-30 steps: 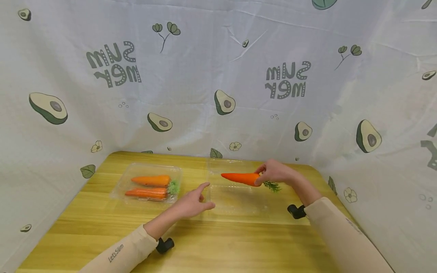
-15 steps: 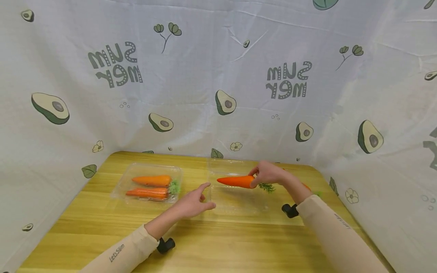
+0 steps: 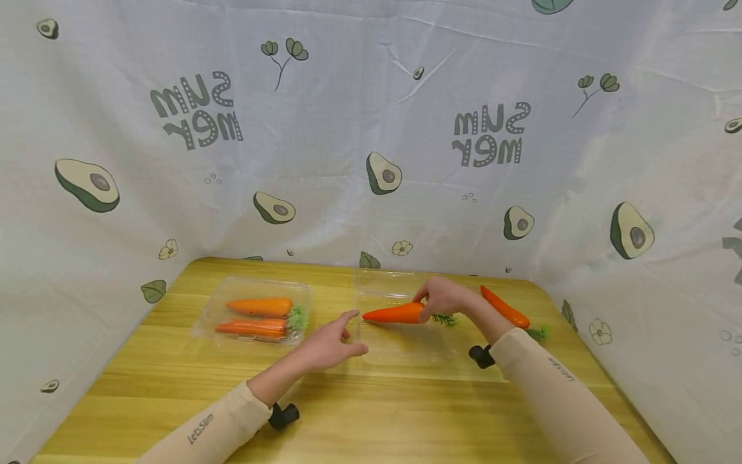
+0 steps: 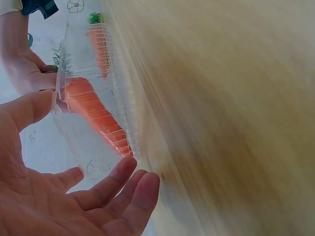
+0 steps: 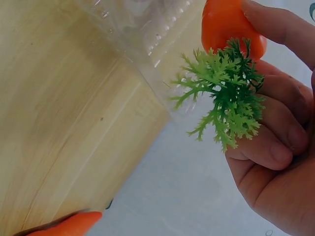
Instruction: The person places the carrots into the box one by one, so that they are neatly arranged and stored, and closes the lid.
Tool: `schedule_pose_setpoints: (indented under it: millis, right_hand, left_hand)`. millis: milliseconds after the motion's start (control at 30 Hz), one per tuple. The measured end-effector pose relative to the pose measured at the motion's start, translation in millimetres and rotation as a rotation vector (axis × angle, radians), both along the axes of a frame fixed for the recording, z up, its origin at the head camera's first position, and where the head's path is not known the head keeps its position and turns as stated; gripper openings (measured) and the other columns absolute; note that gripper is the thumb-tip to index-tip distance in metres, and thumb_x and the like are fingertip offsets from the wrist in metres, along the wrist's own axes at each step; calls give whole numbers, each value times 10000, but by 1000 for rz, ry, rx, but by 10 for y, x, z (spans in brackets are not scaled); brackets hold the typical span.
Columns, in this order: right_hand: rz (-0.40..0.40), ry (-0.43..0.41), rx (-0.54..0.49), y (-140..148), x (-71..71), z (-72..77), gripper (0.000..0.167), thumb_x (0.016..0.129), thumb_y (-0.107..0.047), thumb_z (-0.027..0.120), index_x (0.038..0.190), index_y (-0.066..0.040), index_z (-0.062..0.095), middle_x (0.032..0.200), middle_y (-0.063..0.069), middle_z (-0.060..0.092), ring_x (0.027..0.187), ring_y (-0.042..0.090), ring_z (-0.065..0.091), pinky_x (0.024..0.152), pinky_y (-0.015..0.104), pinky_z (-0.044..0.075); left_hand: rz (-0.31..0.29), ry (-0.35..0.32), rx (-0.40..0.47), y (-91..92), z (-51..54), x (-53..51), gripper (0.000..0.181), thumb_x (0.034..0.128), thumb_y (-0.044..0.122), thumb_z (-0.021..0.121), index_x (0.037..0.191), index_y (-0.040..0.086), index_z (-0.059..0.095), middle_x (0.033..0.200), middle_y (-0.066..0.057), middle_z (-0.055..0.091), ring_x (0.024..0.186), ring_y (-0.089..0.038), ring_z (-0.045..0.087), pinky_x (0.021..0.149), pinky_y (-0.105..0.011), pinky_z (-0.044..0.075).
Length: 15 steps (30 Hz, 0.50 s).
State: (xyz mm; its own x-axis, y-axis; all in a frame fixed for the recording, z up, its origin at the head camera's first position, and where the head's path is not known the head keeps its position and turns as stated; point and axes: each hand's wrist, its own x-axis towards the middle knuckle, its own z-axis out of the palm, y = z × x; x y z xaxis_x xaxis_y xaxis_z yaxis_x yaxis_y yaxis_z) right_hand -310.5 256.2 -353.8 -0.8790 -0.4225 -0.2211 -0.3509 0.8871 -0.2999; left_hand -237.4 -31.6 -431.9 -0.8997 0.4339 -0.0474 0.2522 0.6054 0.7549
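Note:
A carrot with green leaves is pinched at its thick end by my right hand, over an open clear plastic box. In the right wrist view the thumb and fingers hold the carrot's orange top, its leaves pointing toward the camera. My left hand is at the box's left side, fingers spread, holding nothing. The left wrist view has the left hand beside the clear box wall, with the carrot slanting behind it; whether the fingertips touch the wall I cannot tell.
Left of the hands, a clear plastic box contains two carrots. Another carrot lies on the wooden table beyond the right forearm. A patterned cloth hangs behind and at both sides.
My right hand has moved left and the held carrot has come left and slightly lower over the box. The carrot behind the right forearm has come into view. The left hand has stayed nearly still.

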Motion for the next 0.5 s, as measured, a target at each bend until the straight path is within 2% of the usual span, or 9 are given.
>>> schedule_pose_setpoints:
  millis: [500]
  right_hand:
    - [-14, 44, 105, -77, -48, -129, 426, 766, -154, 837, 1180, -99, 757, 1218, 68, 706, 1015, 244, 628, 939, 472, 517]
  left_hand:
    - [3, -19, -5, 4, -10, -31, 838, 914, 473, 707, 1594, 203, 299, 1266, -134, 609, 1040, -274, 624, 830, -484, 516]
